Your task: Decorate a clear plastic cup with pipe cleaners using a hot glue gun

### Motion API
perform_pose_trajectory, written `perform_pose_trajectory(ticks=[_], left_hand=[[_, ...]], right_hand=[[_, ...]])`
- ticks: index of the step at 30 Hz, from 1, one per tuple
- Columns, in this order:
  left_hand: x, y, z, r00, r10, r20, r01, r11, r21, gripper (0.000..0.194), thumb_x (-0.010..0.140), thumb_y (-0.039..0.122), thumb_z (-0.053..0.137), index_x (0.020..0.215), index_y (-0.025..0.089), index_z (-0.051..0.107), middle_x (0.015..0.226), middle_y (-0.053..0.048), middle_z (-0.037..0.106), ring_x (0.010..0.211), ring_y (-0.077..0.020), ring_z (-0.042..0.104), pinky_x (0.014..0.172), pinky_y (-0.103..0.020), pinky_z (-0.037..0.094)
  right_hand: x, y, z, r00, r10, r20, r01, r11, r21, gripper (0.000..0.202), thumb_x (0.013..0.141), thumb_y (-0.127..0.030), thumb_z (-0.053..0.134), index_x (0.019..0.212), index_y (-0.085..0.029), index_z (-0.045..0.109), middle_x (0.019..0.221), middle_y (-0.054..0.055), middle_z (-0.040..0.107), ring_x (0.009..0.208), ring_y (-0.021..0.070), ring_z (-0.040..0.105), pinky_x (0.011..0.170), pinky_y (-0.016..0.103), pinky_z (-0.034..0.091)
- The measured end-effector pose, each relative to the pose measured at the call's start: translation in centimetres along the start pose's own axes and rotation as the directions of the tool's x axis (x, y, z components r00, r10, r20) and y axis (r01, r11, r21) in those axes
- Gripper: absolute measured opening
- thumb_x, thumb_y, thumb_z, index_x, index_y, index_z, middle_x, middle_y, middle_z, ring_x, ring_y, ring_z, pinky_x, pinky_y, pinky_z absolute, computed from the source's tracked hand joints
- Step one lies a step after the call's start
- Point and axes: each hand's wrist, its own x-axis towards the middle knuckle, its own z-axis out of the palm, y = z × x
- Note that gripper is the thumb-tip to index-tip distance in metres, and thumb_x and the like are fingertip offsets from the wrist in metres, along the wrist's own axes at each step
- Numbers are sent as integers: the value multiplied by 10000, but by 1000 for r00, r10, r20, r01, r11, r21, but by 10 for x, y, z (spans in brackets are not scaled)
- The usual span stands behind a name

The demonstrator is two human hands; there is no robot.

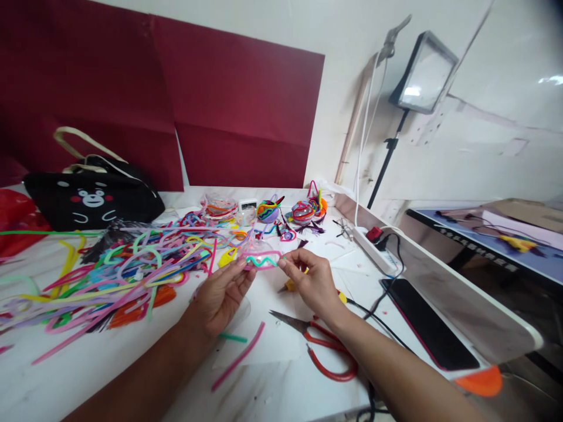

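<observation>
A clear rounded piece (261, 258) with pink strips and a green zigzag strip is held up between both hands. My left hand (226, 293) grips its left end, thumb on top and fingers curled below. The thumb and index finger of my right hand (310, 278) pinch the right end of the green zigzag. Under my right hand lies a yellow tool (288, 286), partly hidden. Scissors with red handles (323, 340) rest open on the white table (272, 387). A pink strip (237, 358) and a short green strip (233, 337) lie near my left wrist.
A heap of colourful fuzzy strips (132, 269) covers the left side. Decorated round pieces (268, 211) stand at the back. A black bag (94, 196) is back left. A power strip (373, 252), a black phone (428, 322) and cables are at right, beside a raised edge (461, 299).
</observation>
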Motion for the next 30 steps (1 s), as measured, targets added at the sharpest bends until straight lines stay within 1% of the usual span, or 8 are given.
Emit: perform_pose_trajectory(ticks=[3, 9, 13, 17, 24, 28, 30], left_hand=[[0, -1, 1, 1000, -7, -18, 7, 1000, 7, 269, 898, -51, 470, 736, 91, 631, 648, -20, 683, 558, -86, 676, 611, -175, 610], [0, -3, 0, 1000, -19, -6, 19, 999, 28, 259, 900, -59, 462, 789, 79, 651, 673, -30, 703, 579, -88, 689, 639, -176, 614], [0, -4, -1, 1000, -15, 1, 15, 999, 40, 256, 901, -57, 463, 795, 82, 649, 684, -28, 702, 592, -85, 692, 666, -177, 617], [0, -5, -2, 1000, -19, 3, 19, 999, 50, 262, 899, -63, 459, 783, 81, 646, 703, -34, 701, 606, -85, 696, 690, -185, 622], [1, -4, -3, 999, -39, 10, 39, 999, 31, 251, 886, -62, 483, 783, 85, 659, 739, -41, 707, 636, -89, 703, 705, -181, 624], [1, -4, -3, 999, -33, 13, 33, 999, 36, 251, 885, -63, 484, 780, 88, 654, 734, -38, 701, 637, -87, 701, 699, -172, 619], [1, -4, -2, 1000, -26, 11, 25, 999, 43, 260, 889, -67, 473, 771, 84, 648, 726, -38, 698, 632, -86, 700, 694, -171, 619]], right_hand=[[1, 2, 1, 999, 52, 2, -52, 997, 58, 232, 794, -402, 681, 743, -175, 682, 642, -8, 604, 608, 133, 502, 566, 260, 365], [5, 7, 3, 992, 129, 7, -128, 977, 170, 288, 735, -454, 717, 730, -169, 675, 626, -9, 575, 586, 123, 451, 523, 249, 319], [6, 9, 3, 990, 140, 2, -137, 965, 225, 300, 709, -465, 733, 714, -171, 671, 619, -17, 581, 567, 115, 446, 524, 248, 322], [6, 10, 4, 987, 160, 6, -157, 958, 238, 321, 696, -475, 742, 716, -162, 675, 609, -17, 583, 548, 111, 448, 527, 253, 331], [6, 11, 6, 989, 144, -30, -130, 952, 276, 341, 674, -486, 770, 695, -165, 656, 561, -31, 561, 507, 94, 428, 476, 235, 327], [5, 11, 6, 991, 133, -32, -117, 945, 307, 329, 663, -455, 797, 718, -164, 654, 590, -29, 584, 512, 90, 458, 475, 224, 347], [5, 10, 5, 992, 127, -23, -114, 945, 307, 292, 689, -426, 784, 750, -166, 667, 613, -23, 607, 526, 95, 483, 488, 223, 364]])
